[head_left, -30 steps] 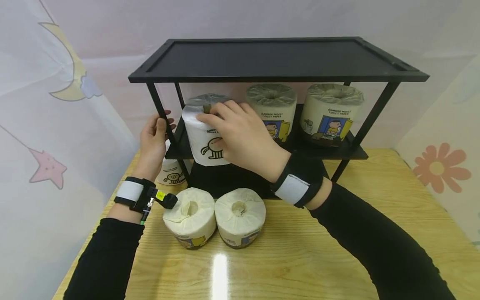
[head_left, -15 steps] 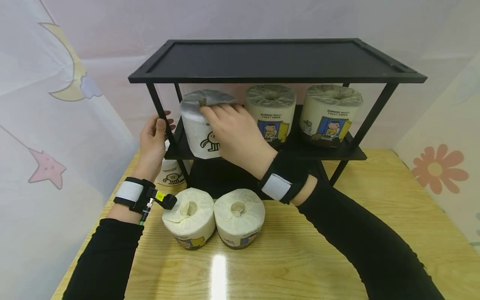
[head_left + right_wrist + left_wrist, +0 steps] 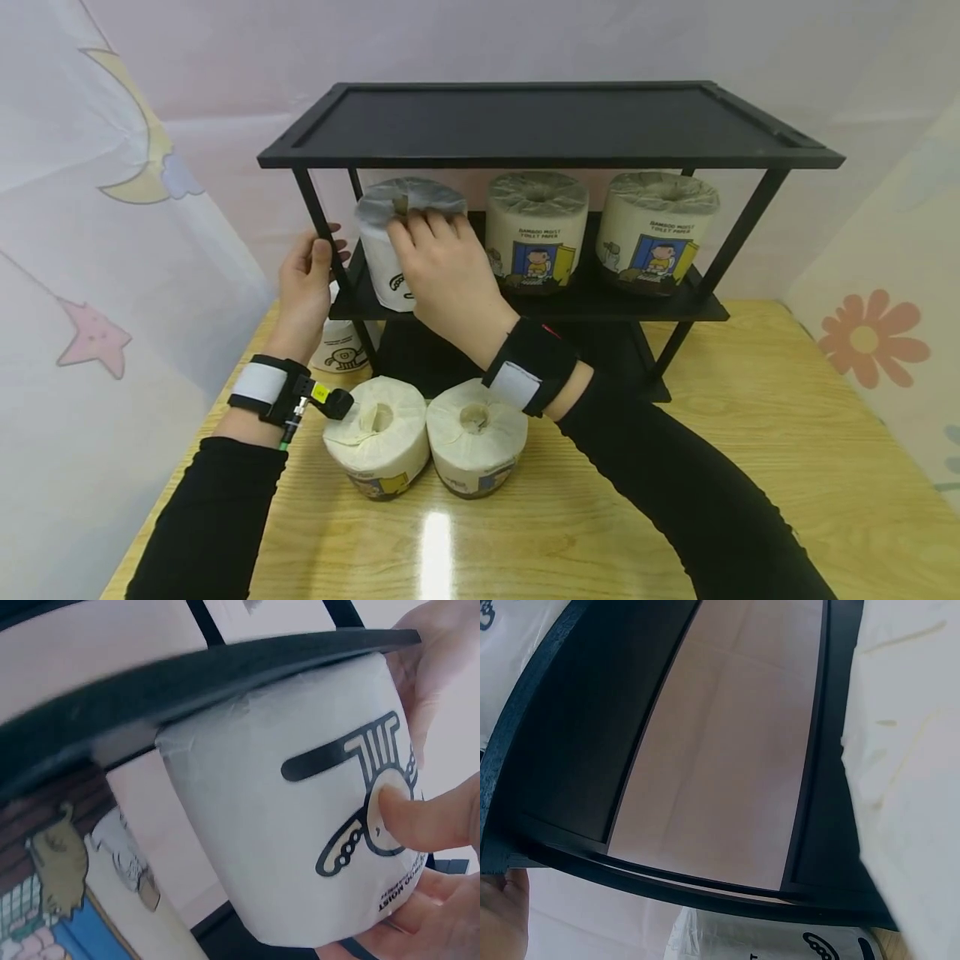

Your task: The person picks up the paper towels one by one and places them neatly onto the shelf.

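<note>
My right hand (image 3: 450, 271) grips a white-wrapped toilet paper roll (image 3: 381, 262) at the left end of the middle shelf (image 3: 525, 308). Its fingers lie over the roll's top rim. In the right wrist view the thumb (image 3: 427, 817) presses on the printed side of the same roll (image 3: 255, 817), whose base is at the shelf board (image 3: 300, 664). My left hand (image 3: 302, 287) holds the front left post (image 3: 318, 208) of the black rack, thumb in front and fingertips showing behind. Two more rolls, one in the centre (image 3: 537, 237) and one on the right (image 3: 658, 237), stand on that shelf.
Two cream rolls, left (image 3: 378, 446) and right (image 3: 480, 442), stand side by side on the wooden table (image 3: 600, 517) before the rack. Another white roll (image 3: 341, 346) stands behind the rack's left post. The rack's top board (image 3: 525, 125) overhangs the middle shelf.
My right hand has pushed the white toilet paper roll back and slightly left onto the middle shelf, its base rising from below the shelf's front edge. The left hand stays on the post.
</note>
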Demonstrator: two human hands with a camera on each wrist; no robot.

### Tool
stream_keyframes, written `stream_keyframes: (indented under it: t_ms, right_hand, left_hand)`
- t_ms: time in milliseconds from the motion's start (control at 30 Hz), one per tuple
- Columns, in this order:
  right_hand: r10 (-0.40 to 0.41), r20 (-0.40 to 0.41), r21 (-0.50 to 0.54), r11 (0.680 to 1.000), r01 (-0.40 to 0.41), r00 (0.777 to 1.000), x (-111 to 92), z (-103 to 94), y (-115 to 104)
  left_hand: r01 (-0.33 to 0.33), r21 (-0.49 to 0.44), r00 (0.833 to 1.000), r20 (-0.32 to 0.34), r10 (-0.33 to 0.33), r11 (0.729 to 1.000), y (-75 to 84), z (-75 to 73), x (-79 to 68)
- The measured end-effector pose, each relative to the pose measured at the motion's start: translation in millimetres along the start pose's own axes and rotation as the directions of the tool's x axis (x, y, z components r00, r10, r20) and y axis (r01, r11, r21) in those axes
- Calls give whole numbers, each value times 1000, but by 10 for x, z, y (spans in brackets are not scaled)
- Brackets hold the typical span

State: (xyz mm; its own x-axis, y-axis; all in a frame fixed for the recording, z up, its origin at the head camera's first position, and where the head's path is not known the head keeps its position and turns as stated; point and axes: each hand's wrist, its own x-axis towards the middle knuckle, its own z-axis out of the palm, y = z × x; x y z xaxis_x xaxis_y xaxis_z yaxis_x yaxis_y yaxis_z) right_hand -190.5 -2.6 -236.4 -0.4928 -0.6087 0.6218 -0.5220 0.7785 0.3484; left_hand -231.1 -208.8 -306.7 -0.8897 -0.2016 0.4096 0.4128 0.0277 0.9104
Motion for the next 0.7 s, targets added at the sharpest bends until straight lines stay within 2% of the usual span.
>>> stream_keyframes:
  t_ms: [700]
  right_hand:
    - [54, -84, -99, 993, -62, 995, 165, 214, -149]
  left_hand:
    - [8, 7, 1000, -2, -8, 1000, 12, 14, -2]
